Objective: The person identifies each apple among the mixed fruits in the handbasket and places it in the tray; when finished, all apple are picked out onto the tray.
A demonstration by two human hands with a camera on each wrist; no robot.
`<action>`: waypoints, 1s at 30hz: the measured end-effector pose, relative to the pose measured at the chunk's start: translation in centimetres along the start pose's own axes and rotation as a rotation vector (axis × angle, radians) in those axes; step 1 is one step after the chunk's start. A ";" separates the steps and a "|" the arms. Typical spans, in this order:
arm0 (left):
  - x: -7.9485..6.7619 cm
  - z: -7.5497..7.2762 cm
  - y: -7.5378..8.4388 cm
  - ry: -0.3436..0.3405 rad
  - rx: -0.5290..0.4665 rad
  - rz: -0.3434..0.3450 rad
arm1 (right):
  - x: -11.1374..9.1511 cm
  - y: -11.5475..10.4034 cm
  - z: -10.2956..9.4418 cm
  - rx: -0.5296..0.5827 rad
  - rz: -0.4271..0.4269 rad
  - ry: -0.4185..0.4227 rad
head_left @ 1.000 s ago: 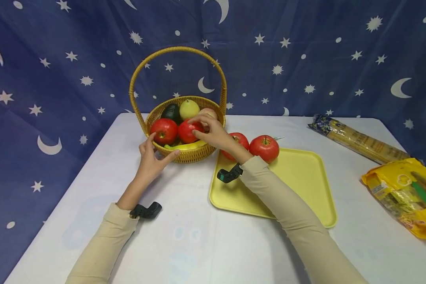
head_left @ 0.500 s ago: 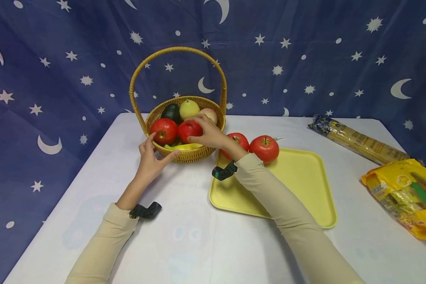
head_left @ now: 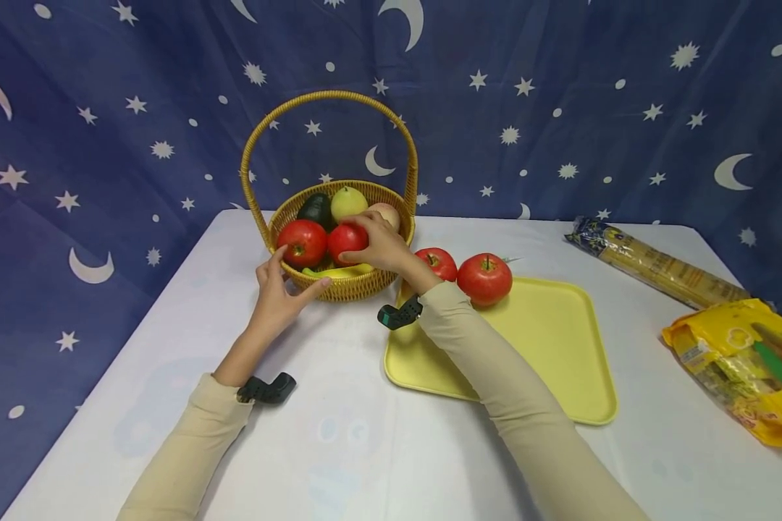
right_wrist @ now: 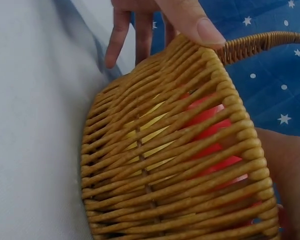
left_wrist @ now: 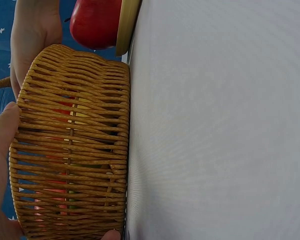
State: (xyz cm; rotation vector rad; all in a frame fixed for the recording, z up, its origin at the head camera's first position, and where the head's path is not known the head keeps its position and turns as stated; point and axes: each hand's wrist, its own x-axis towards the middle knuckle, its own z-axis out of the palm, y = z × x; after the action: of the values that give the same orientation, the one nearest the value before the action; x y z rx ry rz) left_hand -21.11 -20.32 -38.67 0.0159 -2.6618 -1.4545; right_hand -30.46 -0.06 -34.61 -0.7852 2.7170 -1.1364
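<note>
My right hand (head_left: 381, 246) reaches into the wicker basket (head_left: 358, 288) and holds a small red apple (head_left: 348, 242) between thumb and fingers. A larger red apple (head_left: 305, 242) lies left of it. My left hand (head_left: 279, 300) is spread against the basket's front left side, its thumb near the rim. In the right wrist view, several fingers of the left hand (right_wrist: 140, 30) look straight beside the weave. The basket also bears a dark green avocado (head_left: 316, 210), a yellow-green pear (head_left: 348, 204), a partly covered peach (head_left: 387, 214) and a banana (head_left: 339, 272).
Right of the basket is a yellow tray (head_left: 554, 347) bearing two red apples (head_left: 485, 278), one partly behind the right arm. At the right lie a long noodle-like packet (head_left: 658, 264) and a yellow food bag (head_left: 743, 369). A starry blue curtain (head_left: 534, 94) hangs behind.
My right hand and forearm have shifted slightly left, and the small red apple's visible surface has turned a little. The left hand keeps its place at the basket.
</note>
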 end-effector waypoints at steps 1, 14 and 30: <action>0.0 0.0 -0.1 0.000 0.002 0.001 | 0.0 0.0 0.1 -0.001 0.007 -0.002; -0.3 0.1 -0.2 0.023 -0.010 0.031 | 0.3 -0.4 0.5 -0.166 0.029 -0.022; -0.3 -0.1 -0.1 0.007 -0.004 0.005 | 0.5 -0.2 0.7 -0.213 -0.045 0.001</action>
State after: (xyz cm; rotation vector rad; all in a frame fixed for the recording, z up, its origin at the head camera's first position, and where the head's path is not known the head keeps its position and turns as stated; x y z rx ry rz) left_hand -20.82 -20.41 -38.72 0.0133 -2.6517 -1.4554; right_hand -30.65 -0.90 -34.91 -0.8752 2.8687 -0.8637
